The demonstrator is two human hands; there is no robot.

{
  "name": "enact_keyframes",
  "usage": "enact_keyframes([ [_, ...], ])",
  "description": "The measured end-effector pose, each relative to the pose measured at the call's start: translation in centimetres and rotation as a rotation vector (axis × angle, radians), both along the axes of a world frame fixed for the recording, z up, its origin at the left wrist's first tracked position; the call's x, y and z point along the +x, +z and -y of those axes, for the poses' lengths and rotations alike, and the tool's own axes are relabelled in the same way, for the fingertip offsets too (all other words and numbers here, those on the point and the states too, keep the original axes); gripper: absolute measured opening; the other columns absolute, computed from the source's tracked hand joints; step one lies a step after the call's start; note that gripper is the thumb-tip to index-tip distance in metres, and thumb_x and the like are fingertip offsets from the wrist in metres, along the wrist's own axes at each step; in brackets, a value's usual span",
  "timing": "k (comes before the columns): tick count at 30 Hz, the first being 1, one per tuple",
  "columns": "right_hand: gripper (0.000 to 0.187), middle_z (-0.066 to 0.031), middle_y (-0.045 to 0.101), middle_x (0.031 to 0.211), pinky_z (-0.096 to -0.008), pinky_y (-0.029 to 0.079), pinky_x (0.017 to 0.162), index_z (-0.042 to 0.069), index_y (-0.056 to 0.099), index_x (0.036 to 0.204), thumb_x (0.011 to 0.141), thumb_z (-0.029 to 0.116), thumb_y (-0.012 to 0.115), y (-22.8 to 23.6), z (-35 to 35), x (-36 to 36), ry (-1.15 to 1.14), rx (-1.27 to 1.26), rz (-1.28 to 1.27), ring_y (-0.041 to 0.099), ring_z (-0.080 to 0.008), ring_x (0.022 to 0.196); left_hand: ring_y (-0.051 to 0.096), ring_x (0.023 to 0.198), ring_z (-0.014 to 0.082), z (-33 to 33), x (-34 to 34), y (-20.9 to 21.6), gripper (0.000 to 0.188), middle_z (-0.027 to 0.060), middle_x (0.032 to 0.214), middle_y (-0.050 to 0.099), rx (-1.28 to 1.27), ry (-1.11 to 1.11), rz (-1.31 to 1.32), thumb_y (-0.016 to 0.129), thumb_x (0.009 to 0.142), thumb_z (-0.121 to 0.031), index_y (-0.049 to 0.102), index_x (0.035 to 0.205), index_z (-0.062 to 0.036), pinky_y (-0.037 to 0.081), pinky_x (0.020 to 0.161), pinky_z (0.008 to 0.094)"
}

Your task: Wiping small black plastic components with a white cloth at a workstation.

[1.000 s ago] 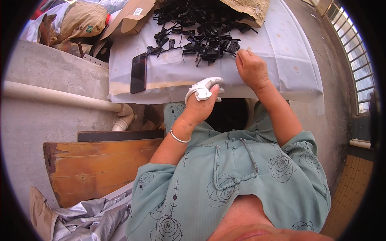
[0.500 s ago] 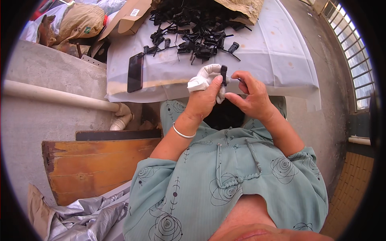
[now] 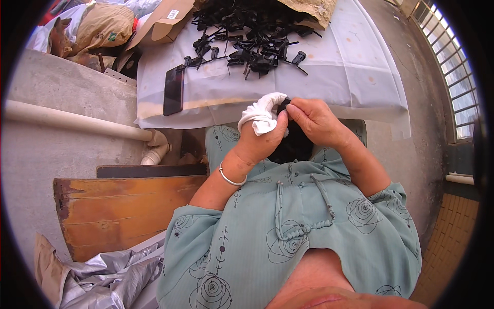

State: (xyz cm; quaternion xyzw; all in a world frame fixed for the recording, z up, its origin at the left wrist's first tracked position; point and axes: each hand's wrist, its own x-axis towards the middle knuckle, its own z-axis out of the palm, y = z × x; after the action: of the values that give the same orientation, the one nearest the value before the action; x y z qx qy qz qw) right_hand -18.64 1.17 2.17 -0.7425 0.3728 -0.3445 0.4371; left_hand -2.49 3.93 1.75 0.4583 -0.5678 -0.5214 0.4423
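Just off the table's near edge, my left hand (image 3: 261,140) is closed on a small black plastic part (image 3: 283,104), its thumb pressing against it. A white cloth (image 3: 263,109) is wrapped about the left fingers and hides most of them. My right hand (image 3: 318,121) meets it from the right, thumb and forefinger pinched on the same part, which they largely cover. Farther back on the table lies a heap of black plastic parts (image 3: 257,44), several with thin stems sticking out; they resemble clips or buckles.
A dark phone (image 3: 173,90) rests at the left of the sheet-covered table (image 3: 350,77). Behind it stand an opened cardboard box (image 3: 163,23) and bags. A pale pipe (image 3: 77,122) runs along the left wall above an orange-brown wooden board (image 3: 128,211). A barred window (image 3: 453,72) is at right.
My right hand has moved left and closed its fingertips on the black part. My left hand has turned and dropped slightly, tilting the part from upright and bringing more white cloth into view.
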Motion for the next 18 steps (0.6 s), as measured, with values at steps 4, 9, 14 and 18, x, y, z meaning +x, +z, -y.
enact_keyframes([
  [4, 0.026, -0.0031, 0.045, 0.059, -0.0261, 0.037, 0.055, 0.000, 0.050, 0.072, 0.092, 0.016, 0.047, -1.4, 0.0, 0.6, -0.055, 0.060, 0.051, 0.037, -0.0088, 0.059, 0.060, 0.071, 0.0318, 0.2, 0.0, -0.2, 0.024, 0.0165, 0.085, 0.061, -0.483, 0.116, 0.462, 0.056, 0.077, -0.005, 0.055, 0.101, 0.0012, 0.048, 0.065, 0.0352],
  [9, 0.026, 0.0045, 0.047, 0.062, -0.0225, 0.036, 0.052, 0.004, 0.053, 0.073, 0.094, 0.017, 0.044, -5.1, -0.2, 2.1, -0.077, 0.226, 0.265, 0.039, -0.0040, 0.059, 0.058, 0.079, 0.0371, 0.4, 0.0, -1.0, 0.025, 0.0205, 0.089, 0.060, -0.583, 0.156, 0.635, 0.057, 0.076, -0.007, 0.057, 0.100, 0.0012, 0.048, 0.072, 0.0390],
  [14, 0.021, 0.0045, 0.048, 0.064, -0.0211, 0.035, 0.051, 0.004, 0.054, 0.082, 0.093, 0.020, 0.047, -2.6, -0.4, 2.0, -0.033, 0.360, 0.373, 0.039, -0.0042, 0.057, 0.057, 0.074, 0.0169, 0.2, -0.3, -0.6, 0.023, 0.0099, 0.086, 0.060, -0.266, 0.140, 0.196, 0.057, 0.082, -0.006, 0.052, 0.102, 0.0018, 0.047, 0.068, 0.0285],
  [18, 0.019, -0.0012, 0.049, 0.062, -0.0236, 0.039, 0.054, -0.001, 0.057, 0.095, 0.083, 0.014, 0.060, -1.7, 0.5, 0.3, -0.034, 0.118, -0.122, 0.044, -0.0085, 0.057, 0.050, 0.066, 0.0086, 0.9, 1.0, -1.2, 0.020, 0.0045, 0.086, 0.058, -0.044, 0.070, -0.095, 0.052, 0.087, -0.006, 0.044, 0.105, -0.0009, 0.045, 0.061, 0.0231],
])
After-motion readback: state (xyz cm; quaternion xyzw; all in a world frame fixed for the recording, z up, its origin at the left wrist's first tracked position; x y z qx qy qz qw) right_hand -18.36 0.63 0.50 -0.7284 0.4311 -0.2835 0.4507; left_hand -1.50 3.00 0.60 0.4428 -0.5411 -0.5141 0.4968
